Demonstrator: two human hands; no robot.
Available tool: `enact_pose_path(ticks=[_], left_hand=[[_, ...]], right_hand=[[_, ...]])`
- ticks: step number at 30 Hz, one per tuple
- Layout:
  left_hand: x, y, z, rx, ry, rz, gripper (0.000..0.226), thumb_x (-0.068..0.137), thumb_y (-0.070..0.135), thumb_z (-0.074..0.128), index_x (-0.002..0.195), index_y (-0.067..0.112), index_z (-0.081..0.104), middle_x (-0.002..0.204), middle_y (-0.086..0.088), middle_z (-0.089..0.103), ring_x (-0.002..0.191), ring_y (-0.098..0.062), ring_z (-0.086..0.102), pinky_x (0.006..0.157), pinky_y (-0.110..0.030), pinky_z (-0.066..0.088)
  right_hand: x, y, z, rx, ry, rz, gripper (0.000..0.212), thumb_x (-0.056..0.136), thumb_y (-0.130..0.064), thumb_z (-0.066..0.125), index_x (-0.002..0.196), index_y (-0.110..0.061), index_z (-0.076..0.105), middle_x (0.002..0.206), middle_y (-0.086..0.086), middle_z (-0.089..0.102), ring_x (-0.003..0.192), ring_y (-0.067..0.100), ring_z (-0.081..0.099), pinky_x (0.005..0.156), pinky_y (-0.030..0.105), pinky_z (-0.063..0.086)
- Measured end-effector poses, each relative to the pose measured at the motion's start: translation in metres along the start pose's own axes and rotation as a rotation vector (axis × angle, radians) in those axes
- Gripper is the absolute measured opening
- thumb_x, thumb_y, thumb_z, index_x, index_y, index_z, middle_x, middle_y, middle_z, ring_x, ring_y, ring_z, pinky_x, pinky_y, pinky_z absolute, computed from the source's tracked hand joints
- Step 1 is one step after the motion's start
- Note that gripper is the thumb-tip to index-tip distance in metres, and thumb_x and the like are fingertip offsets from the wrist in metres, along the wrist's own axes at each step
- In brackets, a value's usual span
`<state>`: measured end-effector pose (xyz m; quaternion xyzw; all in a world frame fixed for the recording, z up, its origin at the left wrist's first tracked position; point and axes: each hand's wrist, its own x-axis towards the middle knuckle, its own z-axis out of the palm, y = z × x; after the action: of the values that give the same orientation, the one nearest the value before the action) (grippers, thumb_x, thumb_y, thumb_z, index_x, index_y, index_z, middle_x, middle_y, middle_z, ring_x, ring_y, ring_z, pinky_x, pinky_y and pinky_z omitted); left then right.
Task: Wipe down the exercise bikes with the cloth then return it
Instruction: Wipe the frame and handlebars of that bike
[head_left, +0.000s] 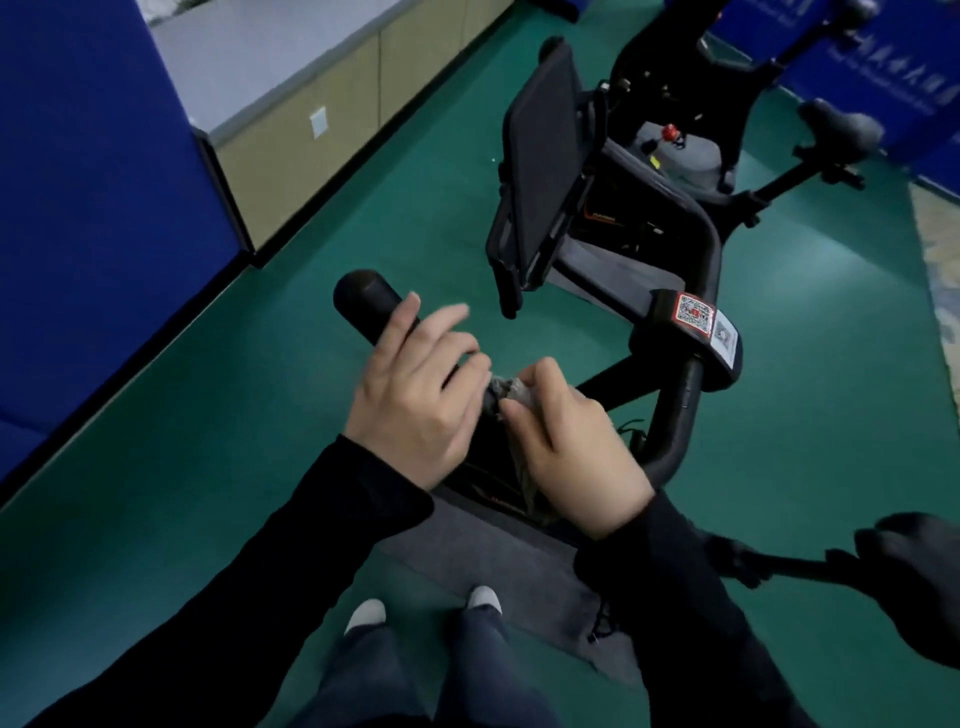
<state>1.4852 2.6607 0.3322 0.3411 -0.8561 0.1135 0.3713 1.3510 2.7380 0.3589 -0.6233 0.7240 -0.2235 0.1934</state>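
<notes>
Right hand (571, 447) bunches the cloth (506, 387) against the handlebar (363, 296) of the near exercise bike (675, 405). Left hand (415, 384) rests on the bar beside it, fingers seemingly loose. Wadded so small, the cloth could slip free or miss the underside.

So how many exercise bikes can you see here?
2: the near bike right in front, and a second bike beyond it toward the top right. More may be out of frame.
</notes>
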Motion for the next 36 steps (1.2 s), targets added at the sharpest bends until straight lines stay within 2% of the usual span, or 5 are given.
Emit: enact_pose_path(ticks=[7, 11, 20, 28, 36], left_hand=[[-0.001, -0.012, 0.004, 0.012, -0.033, 0.109, 0.025, 0.092, 0.021, 0.052, 0.072, 0.014, 0.066, 0.079, -0.001, 0.067, 0.086, -0.025, 0.065, 0.110, -0.035, 0.024], [0.000, -0.012, 0.005, 0.007, -0.035, 0.124, 0.027, 0.093, 0.021, 0.051, 0.071, 0.014, 0.066, 0.076, 0.000, 0.066, 0.083, -0.024, 0.064, 0.107, -0.036, 0.027], [0.000, -0.015, 0.006, 0.009, -0.024, 0.141, 0.028, 0.094, 0.021, 0.050, 0.071, 0.013, 0.065, 0.074, -0.001, 0.064, 0.080, -0.025, 0.063, 0.105, -0.035, 0.027], [0.004, -0.024, -0.003, -0.033, -0.114, 0.234, 0.030, 0.096, 0.022, 0.044, 0.081, 0.014, 0.068, 0.085, 0.001, 0.068, 0.091, -0.024, 0.062, 0.102, -0.033, 0.024], [0.003, -0.027, -0.005, -0.049, -0.168, 0.252, 0.027, 0.096, 0.022, 0.045, 0.090, 0.013, 0.070, 0.090, 0.000, 0.068, 0.095, -0.025, 0.061, 0.105, -0.034, 0.024]], right_hand=[[-0.040, 0.015, 0.021, -0.184, 0.444, 0.167, 0.015, 0.092, -0.014, 0.054, 0.099, -0.004, 0.063, 0.091, 0.012, 0.063, 0.086, 0.035, 0.056, 0.078, 0.043, 0.043], [-0.043, 0.002, 0.050, -0.156, 0.707, 0.200, 0.022, 0.095, -0.011, 0.051, 0.108, 0.000, 0.065, 0.101, 0.010, 0.065, 0.094, 0.028, 0.056, 0.090, 0.038, 0.041], [-0.046, 0.010, 0.083, -0.093, 1.067, 0.241, 0.021, 0.095, -0.005, 0.052, 0.109, 0.005, 0.064, 0.118, 0.014, 0.064, 0.113, 0.028, 0.054, 0.102, 0.048, 0.041], [-0.021, -0.005, 0.118, -0.065, 1.140, 0.096, 0.022, 0.094, -0.003, 0.051, 0.115, -0.001, 0.058, 0.125, 0.016, 0.060, 0.124, 0.026, 0.047, 0.100, 0.059, 0.038], [-0.026, 0.011, 0.114, 0.102, 1.383, 0.323, 0.025, 0.097, -0.009, 0.049, 0.118, 0.000, 0.057, 0.130, 0.014, 0.055, 0.128, 0.026, 0.045, 0.106, 0.059, 0.033]])
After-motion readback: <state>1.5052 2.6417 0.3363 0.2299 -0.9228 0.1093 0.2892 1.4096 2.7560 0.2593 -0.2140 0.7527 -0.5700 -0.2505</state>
